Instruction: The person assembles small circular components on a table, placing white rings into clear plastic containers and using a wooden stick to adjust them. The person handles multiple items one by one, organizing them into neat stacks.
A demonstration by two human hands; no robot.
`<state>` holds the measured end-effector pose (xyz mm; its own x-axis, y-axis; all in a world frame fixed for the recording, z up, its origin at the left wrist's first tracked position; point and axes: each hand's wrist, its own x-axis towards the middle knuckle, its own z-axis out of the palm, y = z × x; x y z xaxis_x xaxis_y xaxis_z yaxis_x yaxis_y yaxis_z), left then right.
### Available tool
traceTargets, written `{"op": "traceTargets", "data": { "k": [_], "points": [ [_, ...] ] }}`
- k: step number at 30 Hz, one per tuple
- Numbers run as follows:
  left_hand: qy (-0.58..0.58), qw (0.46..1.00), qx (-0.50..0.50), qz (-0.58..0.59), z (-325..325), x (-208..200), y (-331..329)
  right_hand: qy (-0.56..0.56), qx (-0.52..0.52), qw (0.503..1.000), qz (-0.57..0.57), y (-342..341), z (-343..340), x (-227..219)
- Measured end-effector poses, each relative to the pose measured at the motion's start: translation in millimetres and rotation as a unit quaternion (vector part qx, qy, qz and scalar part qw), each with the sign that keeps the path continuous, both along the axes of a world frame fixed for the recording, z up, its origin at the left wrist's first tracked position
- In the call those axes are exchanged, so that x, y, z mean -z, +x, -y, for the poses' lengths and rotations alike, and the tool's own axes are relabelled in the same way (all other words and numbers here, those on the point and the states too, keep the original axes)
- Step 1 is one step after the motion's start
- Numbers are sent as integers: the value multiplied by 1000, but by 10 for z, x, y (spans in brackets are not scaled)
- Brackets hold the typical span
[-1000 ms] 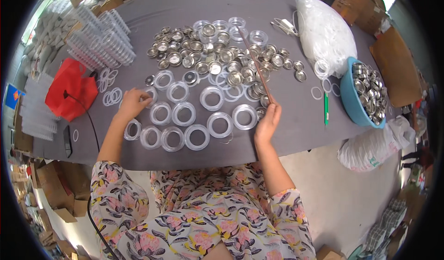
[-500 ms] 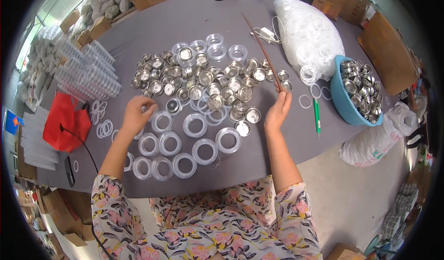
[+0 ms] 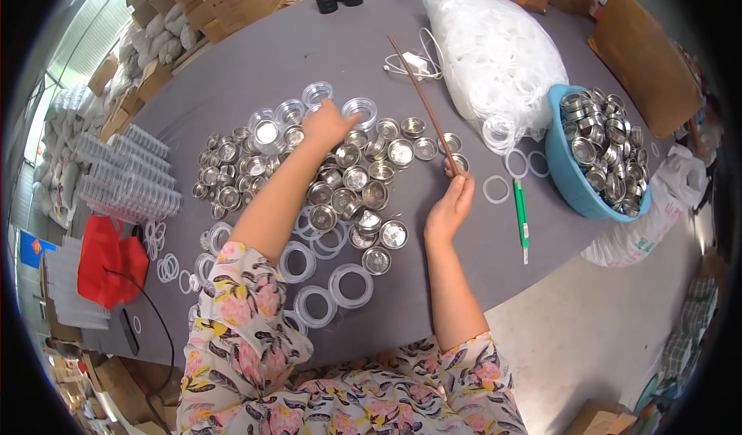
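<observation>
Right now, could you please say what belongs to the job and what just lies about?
Job, apparently: brown stick in right hand; metal cups, clear plastic rings by left hand.
Lying about, seemingly: green utility knife; white adapter; red bag.

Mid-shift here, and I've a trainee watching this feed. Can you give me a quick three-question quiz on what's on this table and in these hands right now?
1. Which hand holds the brown stick?

2. True or false: the left hand rests on the red bag.

3. What colour is the tub heaped with metal cups?
A) Red
B) Blue
C) White

Key:
1. The right hand; the stick slants up and away from it.
2. False; the left hand is by the clear plastic rings on the far side of the table's metal pile.
3. B
</observation>
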<state>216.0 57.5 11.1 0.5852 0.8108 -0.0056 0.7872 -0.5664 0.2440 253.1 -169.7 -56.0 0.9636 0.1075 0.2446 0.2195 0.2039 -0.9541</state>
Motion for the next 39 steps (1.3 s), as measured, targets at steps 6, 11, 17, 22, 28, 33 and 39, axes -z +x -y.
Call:
{"op": "traceTargets", "data": {
  "k": [6,11,17,22,28,33,39],
  "points": [
    [-40,995,-8,95,-219,191,93,32,-9,999,-19,3,-16,-6],
    [-88,950,23,300,-24,-206,-252,59,-9,998,-13,31,-36,79],
    [-295,897,139,300,1181,-833,-1539,80,-49,995,-36,63,-94,109],
    [-139,921,119,345,1892,-697,-2854,83,-38,996,-7,153,12,199],
    [24,852,-149,502,2439,22,-4149,-3,-57,993,99,-765,292,-133],
    [71,933,-74,345,2729,274,-4228,-30,-263,963,52,-2312,701,-231],
    [43,953,-22,298,2566,193,-4017,48,-480,875,-36,-3114,985,-234]
  ]
}}
